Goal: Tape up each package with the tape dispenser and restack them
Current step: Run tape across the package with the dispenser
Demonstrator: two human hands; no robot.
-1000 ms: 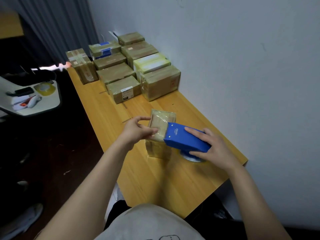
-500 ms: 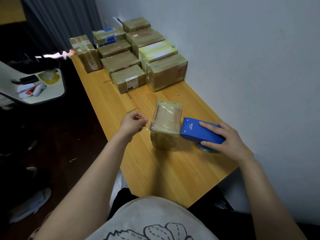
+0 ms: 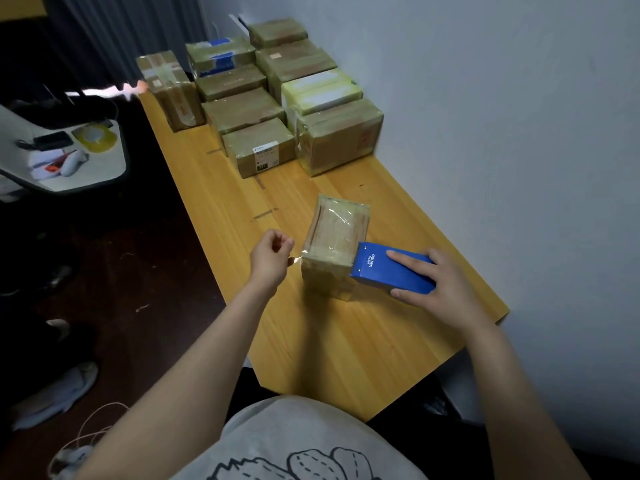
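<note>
Wooden table (image 3: 346, 341), left fingers (image 3: 282, 245) pinching tape end (image 3: 296, 260) beside package (image 3: 337, 244), right fingers (image 3: 405, 256) gripping dispenser (image 3: 384, 271) against it

Package (image 3: 336, 245) on table (image 3: 346, 341); dispenser (image 3: 391, 270) touching its right (other packages (image 3: 277, 98) behind).

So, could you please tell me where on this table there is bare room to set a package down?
The widest bare patch of table is the near end, between the package being taped and the front edge. Another lies between that package, the wall and the far boxes. The far end is crowded.
</note>
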